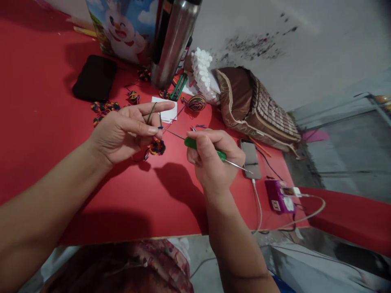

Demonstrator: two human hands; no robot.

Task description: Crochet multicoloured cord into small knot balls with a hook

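Note:
My right hand (210, 156) is closed around a crochet hook (201, 147) with a green grip; its metal tip points left toward my left hand. My left hand (128, 130) pinches a small multicoloured crochet piece (157, 146) between thumb and fingers, with dark yarn looped over the outstretched index finger. Both hands hover just above the red table (45, 122), a few centimetres apart.
A steel flask (171, 40) stands at the back, beside a cartoon-printed box (122, 24). Nearby lie a black pouch (94, 77), several small crochet pieces (104, 109), a yarn ball (196, 103), white foam (203, 73), a brown bag (256, 108), a phone (250, 152) and a purple charger (277, 195).

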